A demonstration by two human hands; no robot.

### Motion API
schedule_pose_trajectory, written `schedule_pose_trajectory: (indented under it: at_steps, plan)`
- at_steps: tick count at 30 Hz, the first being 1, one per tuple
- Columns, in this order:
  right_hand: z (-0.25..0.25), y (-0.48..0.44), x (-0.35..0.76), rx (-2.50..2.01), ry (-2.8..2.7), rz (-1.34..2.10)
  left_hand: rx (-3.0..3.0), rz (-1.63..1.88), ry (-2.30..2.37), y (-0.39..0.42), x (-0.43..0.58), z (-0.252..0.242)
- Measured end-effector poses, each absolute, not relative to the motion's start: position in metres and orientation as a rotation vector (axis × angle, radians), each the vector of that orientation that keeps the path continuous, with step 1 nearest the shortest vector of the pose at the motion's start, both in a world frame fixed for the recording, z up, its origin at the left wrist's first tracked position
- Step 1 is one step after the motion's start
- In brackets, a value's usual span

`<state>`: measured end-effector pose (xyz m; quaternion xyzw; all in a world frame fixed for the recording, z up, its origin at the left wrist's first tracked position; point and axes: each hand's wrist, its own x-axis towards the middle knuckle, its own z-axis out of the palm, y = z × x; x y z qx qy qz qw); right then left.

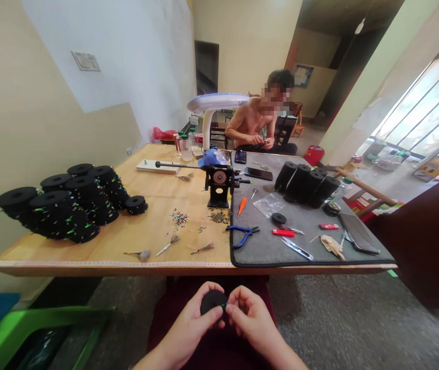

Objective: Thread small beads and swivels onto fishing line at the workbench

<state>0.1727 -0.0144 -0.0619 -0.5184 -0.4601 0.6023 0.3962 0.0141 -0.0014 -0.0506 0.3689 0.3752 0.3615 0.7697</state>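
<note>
My left hand (pixel 201 310) is wrapped round a black foam spool (pixel 210 302) above my lap, below the table's front edge. At the spool's right rim my right hand (pixel 248 310) is closed, thumb and forefinger pinched together. A tiny bluish speck shows by those fingertips; what they grip is too small to make out. Stacks of similar black spools (pixel 52 200), dotted with small coloured bits, stand at the table's left. A lone low stack of spools (pixel 136 204) sits beside them.
A hand-crank winder (pixel 219 180) and lamp (pixel 206 128) stand mid-table. Coloured beads (pixel 179 218) lie in front. The grey mat (pixel 258 254) bears blue pliers (pixel 245 235), thread snips (pixel 297 248), a red lighter (pixel 283 233) and black rolls (pixel 306 182). Another person (pixel 255 123) sits across the table.
</note>
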Motion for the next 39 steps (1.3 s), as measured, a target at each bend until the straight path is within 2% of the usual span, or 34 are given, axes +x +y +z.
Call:
schedule_pose_trajectory:
  at_steps: [13, 28, 39]
  plan:
    - [-0.053, -0.035, 0.180, -1.229, -1.461, 1.469, 0.441, 0.609, 0.765, -0.018, 0.005, -0.040]
    - [-0.062, -0.047, 0.174, -1.230, -1.170, 1.686, 0.611, 0.623, 0.751, -0.024, 0.006, -0.040]
    - [-0.061, -0.051, 0.169, -1.031, -1.008, 1.781, 0.571, 0.599, 0.637, -0.023, 0.007, -0.045]
